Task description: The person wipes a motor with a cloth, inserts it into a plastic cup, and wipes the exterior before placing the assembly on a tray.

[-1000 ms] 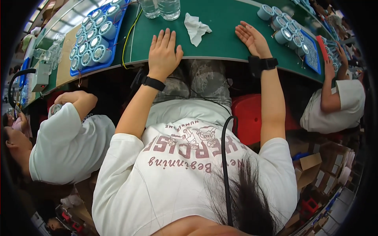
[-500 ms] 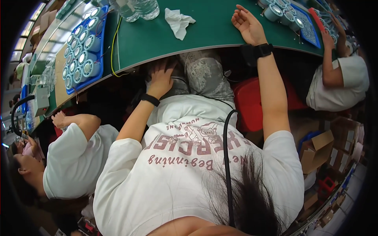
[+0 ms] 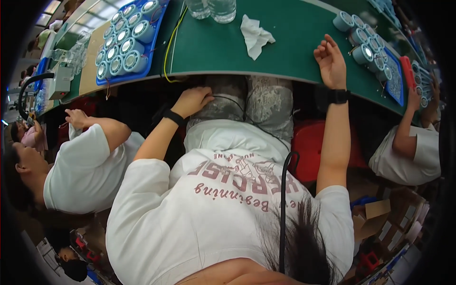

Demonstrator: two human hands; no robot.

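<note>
Your left hand (image 3: pixel 192 101), fingers slack and empty, seems simply rested on your thigh (image 3: pixel 226 86). Your right hand (image 3: pixel 331 65), empty and loosely curled, lies on the table (image 3: pixel 213 50) between tissue (image 3: pixel 256 38) and blue cylinders (image 3: pixel 364 53), apparently for support.

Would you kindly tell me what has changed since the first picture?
The left hand has moved off the green table, down toward the body, to the left thigh. The right hand has curled slightly; nothing was visibly grasped or released. The white tissue stayed put.
</note>
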